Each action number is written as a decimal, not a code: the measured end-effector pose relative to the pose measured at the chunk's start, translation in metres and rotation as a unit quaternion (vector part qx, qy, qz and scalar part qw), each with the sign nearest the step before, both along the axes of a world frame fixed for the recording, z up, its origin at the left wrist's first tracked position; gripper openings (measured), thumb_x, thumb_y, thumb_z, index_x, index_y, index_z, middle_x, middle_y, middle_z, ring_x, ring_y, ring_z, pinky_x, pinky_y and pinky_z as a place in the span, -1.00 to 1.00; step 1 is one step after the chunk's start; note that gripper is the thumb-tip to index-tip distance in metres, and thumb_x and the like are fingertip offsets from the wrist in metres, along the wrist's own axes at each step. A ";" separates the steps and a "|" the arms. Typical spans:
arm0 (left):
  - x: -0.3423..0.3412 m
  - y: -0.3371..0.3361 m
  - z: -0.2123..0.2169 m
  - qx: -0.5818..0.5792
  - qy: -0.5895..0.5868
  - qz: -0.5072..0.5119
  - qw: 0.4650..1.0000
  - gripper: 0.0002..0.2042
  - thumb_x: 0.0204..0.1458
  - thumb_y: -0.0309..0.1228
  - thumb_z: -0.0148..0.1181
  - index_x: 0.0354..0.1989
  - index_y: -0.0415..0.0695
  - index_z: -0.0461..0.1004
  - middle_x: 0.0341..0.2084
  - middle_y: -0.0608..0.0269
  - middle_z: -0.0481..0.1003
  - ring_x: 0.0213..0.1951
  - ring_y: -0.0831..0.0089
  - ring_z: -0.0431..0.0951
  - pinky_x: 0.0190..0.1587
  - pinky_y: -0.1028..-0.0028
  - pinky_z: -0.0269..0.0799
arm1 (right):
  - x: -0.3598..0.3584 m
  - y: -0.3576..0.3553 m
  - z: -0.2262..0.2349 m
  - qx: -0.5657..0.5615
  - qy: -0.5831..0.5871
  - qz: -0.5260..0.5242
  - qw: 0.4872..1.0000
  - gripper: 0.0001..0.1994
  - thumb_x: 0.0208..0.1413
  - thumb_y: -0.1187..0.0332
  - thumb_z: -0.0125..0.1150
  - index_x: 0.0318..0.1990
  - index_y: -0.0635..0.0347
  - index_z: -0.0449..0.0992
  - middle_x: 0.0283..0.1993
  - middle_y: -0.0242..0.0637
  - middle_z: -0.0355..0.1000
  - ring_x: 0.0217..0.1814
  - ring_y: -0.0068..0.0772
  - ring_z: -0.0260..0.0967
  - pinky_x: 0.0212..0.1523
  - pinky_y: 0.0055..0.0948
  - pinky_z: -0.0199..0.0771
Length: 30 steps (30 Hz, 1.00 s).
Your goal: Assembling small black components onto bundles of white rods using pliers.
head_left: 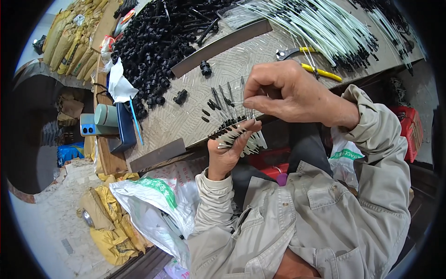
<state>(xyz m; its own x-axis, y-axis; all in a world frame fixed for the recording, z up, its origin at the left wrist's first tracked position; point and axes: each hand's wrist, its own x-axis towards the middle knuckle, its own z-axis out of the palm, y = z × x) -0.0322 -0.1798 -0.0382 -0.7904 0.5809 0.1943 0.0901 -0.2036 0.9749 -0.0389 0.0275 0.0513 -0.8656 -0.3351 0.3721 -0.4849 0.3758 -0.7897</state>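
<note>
- The left hand (226,151) is closing its grip around a bundle of thin white tubes with black tips (237,135), holding it just over the near edge of the worktop (232,60).
- The right hand (285,93) is pinching a single thin tube (236,102) between thumb and fingertips, right above the bundle and close to touching it.
- A few loose black-tipped pieces (218,100) are lying on the worktop just beyond the two hands.
- A large heap of small black plastic fittings (158,42) is lying on the far left part of the worktop.
- A big sheaf of long white tubes (320,28) is spreading across the far right side.
- Yellow-handled pliers (306,60) are lying between that sheaf and the right hand.
- At the left end of the worktop a phone (87,124), a pale green cylinder (107,115) and a dark blue box (124,128) are sitting close together.
- White plastic bags with green print (153,195) are lying on the floor, near and left of the person.
</note>
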 end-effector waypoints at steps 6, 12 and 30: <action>0.000 0.001 0.003 -0.017 0.005 -0.005 1.000 -0.76 0.07 -0.55 0.03 -0.09 -0.38 0.39 -0.25 0.04 0.50 -0.17 0.33 0.51 -0.07 0.43 0.39 | -0.002 0.002 -0.002 0.006 -0.002 -0.006 1.000 -0.91 -0.12 0.52 0.22 -0.46 0.31 0.43 -0.52 -0.32 0.38 -0.51 -0.56 0.30 -0.51 -0.58 0.26; 0.000 0.000 0.002 -0.010 -0.004 -0.002 1.000 -0.76 0.07 -0.54 0.03 -0.09 -0.37 0.40 -0.25 0.05 0.50 -0.17 0.34 0.51 -0.06 0.43 0.39 | -0.002 0.000 0.001 0.025 0.018 -0.022 0.999 -0.92 -0.12 0.51 0.23 -0.47 0.31 0.45 -0.53 -0.34 0.39 -0.53 -0.57 0.31 -0.53 -0.58 0.26; -0.002 0.000 0.001 -0.013 0.012 0.002 1.000 -0.80 0.04 -0.54 0.08 -0.16 -0.30 0.47 -0.29 0.15 0.54 -0.22 0.44 0.53 -0.14 0.53 0.40 | -0.006 -0.001 0.020 0.100 -0.002 0.010 0.995 -0.92 -0.08 0.49 0.19 -0.45 0.34 0.46 -0.56 -0.29 0.41 -0.58 -0.51 0.30 -0.53 -0.59 0.27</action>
<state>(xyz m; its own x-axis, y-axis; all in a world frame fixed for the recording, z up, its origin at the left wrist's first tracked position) -0.0345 -0.1796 -0.0376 -0.7880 0.5828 0.1984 0.1152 -0.1769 0.9775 -0.0446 0.0270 0.0708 -0.8598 -0.4184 0.2928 -0.4903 0.5157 -0.7027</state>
